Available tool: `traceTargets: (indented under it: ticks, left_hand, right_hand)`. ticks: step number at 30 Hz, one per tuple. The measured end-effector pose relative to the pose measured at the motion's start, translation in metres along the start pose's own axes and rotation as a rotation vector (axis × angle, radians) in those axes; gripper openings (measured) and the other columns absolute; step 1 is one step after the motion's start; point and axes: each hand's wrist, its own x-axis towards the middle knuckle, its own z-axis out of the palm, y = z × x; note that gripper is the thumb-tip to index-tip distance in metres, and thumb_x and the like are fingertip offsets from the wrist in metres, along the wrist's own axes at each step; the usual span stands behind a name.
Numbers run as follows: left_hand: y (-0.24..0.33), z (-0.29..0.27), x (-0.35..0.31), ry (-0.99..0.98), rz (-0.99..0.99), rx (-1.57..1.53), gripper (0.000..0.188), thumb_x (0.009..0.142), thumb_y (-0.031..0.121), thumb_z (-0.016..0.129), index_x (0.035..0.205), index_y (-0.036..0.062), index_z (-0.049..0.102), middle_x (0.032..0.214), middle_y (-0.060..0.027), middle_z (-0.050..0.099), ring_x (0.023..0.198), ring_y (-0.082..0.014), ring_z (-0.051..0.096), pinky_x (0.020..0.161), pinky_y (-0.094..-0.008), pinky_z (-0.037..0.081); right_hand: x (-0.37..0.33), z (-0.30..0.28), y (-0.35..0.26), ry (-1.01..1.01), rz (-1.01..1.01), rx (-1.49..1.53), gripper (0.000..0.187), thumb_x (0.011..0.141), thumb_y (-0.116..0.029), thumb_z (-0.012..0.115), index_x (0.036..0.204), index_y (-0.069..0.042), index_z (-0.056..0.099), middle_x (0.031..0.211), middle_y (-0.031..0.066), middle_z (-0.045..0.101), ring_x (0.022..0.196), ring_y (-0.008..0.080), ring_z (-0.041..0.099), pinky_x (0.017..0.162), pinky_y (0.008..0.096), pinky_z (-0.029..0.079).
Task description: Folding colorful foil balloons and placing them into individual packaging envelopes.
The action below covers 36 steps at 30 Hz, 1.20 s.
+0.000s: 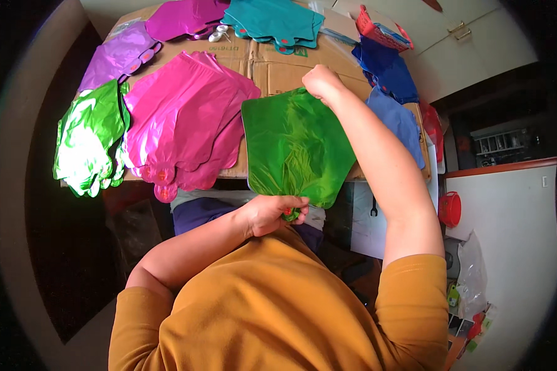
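Note:
A shiny green foil piece point(297, 145), flat and roughly five-sided, is stretched between my hands over the table's near edge. My left hand point(277, 213) is closed round its gathered lower end, close to my body, where a bit of red shows. My right hand point(323, 83), a closed fist, grips its upper edge; the fingertips are hidden. Left of it lies a spread pile of pink foil pieces point(185, 117) with rounded tabs. Beyond that, a stack of brighter green foil pieces point(90, 139) hangs partly over the edge.
Cardboard point(278, 71) covers the table. Around it lie purple pieces point(117, 59), magenta pieces point(185, 17), teal pieces point(272, 23), dark blue pieces point(387, 68) and light blue pieces point(397, 123). A red basket point(384, 29) stands far right, and small white objects point(218, 33) lie at the back.

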Motion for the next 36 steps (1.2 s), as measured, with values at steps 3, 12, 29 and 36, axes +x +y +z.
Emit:
traceTargets:
  ticks: [3, 12, 29, 36]
  left_hand:
    - [-0.001, -0.004, 0.003, -0.048, 0.01, -0.012, 0.017, 0.099, 0.023, 0.063, 0.093, 0.0066, 0.065, 0.087, -0.0015, 0.062, 0.083, -0.0149, 0.059, 0.08, -0.0323, 0.05]
    - [0.01, -0.003, -0.004, -0.084, -0.009, -0.218, 0.021, 0.099, 0.018, 0.061, 0.111, 0.0003, 0.06, 0.101, -0.0111, 0.066, 0.094, -0.0224, 0.064, 0.092, -0.0408, 0.053]
    - [0.004, 0.021, -0.003, 0.092, -0.009, -0.07, 0.026, 0.108, 0.026, 0.05, 0.09, 0.0074, 0.055, 0.081, -0.001, 0.05, 0.078, -0.016, 0.047, 0.082, -0.0344, 0.047]
    - [0.012, 0.021, -0.002, 0.05, -0.025, -0.224, 0.015, 0.104, 0.018, 0.056, 0.103, 0.0032, 0.059, 0.093, -0.0074, 0.062, 0.086, -0.0183, 0.06, 0.088, -0.036, 0.053]
  right_hand:
    - [0.002, -0.003, 0.011, -0.132, -0.065, 0.303, 0.03, 0.08, -0.024, 0.073, 0.092, 0.004, 0.075, 0.092, 0.0197, 0.075, 0.086, 0.0297, 0.073, 0.076, 0.0409, 0.057]
    - [-0.01, -0.033, 0.018, -0.385, -0.201, 0.36, 0.023, 0.079, 0.003, 0.07, 0.102, 0.002, 0.068, 0.089, 0.01, 0.07, 0.076, 0.0183, 0.067, 0.07, 0.0309, 0.057]
    - [-0.002, -0.049, 0.026, -0.42, -0.186, 0.393, 0.022, 0.076, 0.01, 0.069, 0.096, 0.002, 0.073, 0.083, 0.0114, 0.071, 0.074, 0.0195, 0.067, 0.066, 0.0345, 0.055]
    - [-0.001, -0.033, 0.018, -0.441, -0.226, 0.372, 0.025, 0.074, 0.01, 0.067, 0.097, 0.002, 0.073, 0.085, 0.0119, 0.071, 0.075, 0.0208, 0.065, 0.067, 0.0354, 0.055]
